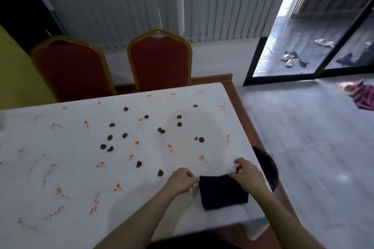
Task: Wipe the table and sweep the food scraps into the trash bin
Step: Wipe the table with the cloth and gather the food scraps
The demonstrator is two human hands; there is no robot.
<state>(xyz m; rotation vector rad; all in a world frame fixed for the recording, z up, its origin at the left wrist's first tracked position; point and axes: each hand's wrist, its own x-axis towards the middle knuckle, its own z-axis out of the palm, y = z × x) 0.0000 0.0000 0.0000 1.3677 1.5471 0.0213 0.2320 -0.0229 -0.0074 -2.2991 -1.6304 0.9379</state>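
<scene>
White tabletop (60, 168) fills most of the head view, with a brown wooden edge along its right side and two red chairs (159, 62) pushed in at the far side, in front of grey blinds. Dark food scraps (161, 130) and orange smears (137, 143) are scattered across the middle of the top, reaching towards the far edge.

At the near right corner lies a dark cloth (222, 192), folded into a rough square. The left hand (182, 180) pinches its far-left corner and the right hand (248, 176) pinches its far-right corner, fingers curled, so the cloth's far edge is stretched between them.

Just beside the right hand, past the table's edge and lower down, the dark round trash bin (267, 166) shows, partly hidden by the table.

The scraps lie ahead and to the left of both hands, the nearest one just beside the left hand; the bin lies to the right. By my judgement, wiping has not begun, and the strokes should run from left to right, towards the bin.
</scene>
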